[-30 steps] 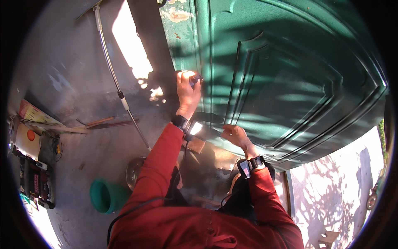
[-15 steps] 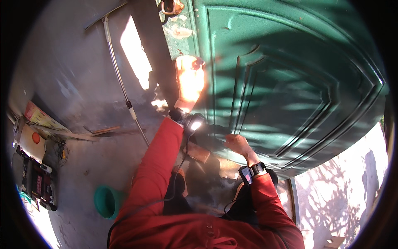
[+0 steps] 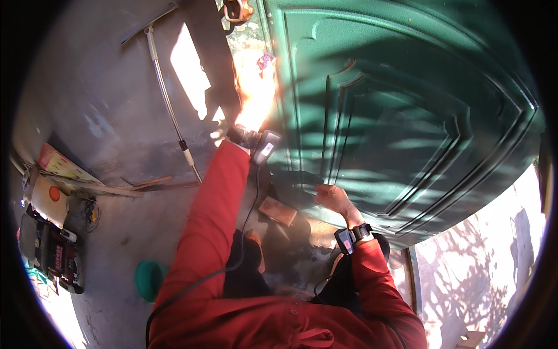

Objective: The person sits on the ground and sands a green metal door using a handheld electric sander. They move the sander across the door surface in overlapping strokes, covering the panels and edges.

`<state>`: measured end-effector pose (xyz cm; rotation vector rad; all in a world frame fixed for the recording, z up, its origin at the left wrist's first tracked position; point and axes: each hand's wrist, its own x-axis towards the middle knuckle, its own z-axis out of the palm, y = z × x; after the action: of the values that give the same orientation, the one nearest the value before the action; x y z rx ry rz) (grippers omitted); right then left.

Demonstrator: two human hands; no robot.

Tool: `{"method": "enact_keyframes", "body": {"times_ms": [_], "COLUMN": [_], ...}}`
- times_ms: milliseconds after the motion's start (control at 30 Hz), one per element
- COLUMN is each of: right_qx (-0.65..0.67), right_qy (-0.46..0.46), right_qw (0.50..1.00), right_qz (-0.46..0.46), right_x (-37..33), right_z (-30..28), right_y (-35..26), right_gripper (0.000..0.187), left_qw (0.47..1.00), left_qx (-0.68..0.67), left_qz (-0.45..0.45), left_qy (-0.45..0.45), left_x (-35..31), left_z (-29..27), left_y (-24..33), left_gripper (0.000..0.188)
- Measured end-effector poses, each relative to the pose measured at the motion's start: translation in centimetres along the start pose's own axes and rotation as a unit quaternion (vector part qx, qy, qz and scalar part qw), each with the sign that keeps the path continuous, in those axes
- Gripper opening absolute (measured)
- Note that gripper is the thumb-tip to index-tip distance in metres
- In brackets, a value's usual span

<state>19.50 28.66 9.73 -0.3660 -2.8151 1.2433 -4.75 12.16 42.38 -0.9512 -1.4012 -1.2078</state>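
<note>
A green panelled door (image 3: 401, 145) fills the upper right, standing ajar. My left hand (image 3: 254, 87), washed out by sunlight, is raised at the door's left edge, beside a strip of peeling paint (image 3: 251, 36). Its fingers close round a small purplish thing (image 3: 265, 60) whose kind is too blurred to name. Lower down, my right hand (image 3: 333, 199) is closed in front of the lower part of the door. Whatever its curled fingers may hold is hidden. Above my left hand, a rusty metal loop (image 3: 237, 10) juts out by the door edge.
A long-handled squeegee (image 3: 164, 87) leans on the grey wall at left. Below it are a teal bucket (image 3: 150, 279), a black toolbox (image 3: 55, 250) and wooden strips (image 3: 152, 183). A brick (image 3: 277, 211) lies by the door's foot. A cable (image 3: 247, 238) trails from my left wrist.
My left hand has moved up along the door's edge, and the purplish thing in it shows more plainly. My right hand has barely moved.
</note>
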Motion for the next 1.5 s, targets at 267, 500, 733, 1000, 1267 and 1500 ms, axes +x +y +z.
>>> {"method": "enact_keyframes", "body": {"times_ms": [267,500,733,1000,1267,1500], "right_qx": [0.032,0.020,-0.015,-0.030,-0.072,0.019], "right_qy": [-0.020,-0.007,-0.013,-0.040,-0.039,-0.024], "right_qw": [0.999,1.000,0.999,0.999,0.996,0.998], "right_qz": [0.023,-0.003,-0.037,0.006,-0.036,-0.046], "right_x": [-0.9,-0.4,0.0,0.0,0.3,-0.1], "right_z": [-0.6,-0.4,0.7,0.1,0.8,0.7], "right_y": [-0.6,0.0,-0.3,-1.4,-0.7,0.0], "right_gripper": [0.055,0.050,0.046,0.047,0.041,0.034], "left_qw": [0.997,0.998,0.994,0.992,0.987,0.967], "left_qx": [-0.035,-0.019,-0.013,-0.086,0.018,-0.204], "left_qz": [0.010,-0.062,0.066,-0.048,0.046,-0.143], "left_qy": [-0.070,-0.001,-0.085,-0.081,-0.154,-0.054], "left_x": [-12.2,-0.1,-10.6,-0.6,-3.7,0.6], "left_z": [-2.9,-1.6,-3.7,-2.3,-3.9,-4.1], "left_y": [-2.4,-7.4,-4.3,-5.9,-6.2,-10.4], "left_gripper": [0.013,0.022,0.015,0.025,0.019,0.027]}}
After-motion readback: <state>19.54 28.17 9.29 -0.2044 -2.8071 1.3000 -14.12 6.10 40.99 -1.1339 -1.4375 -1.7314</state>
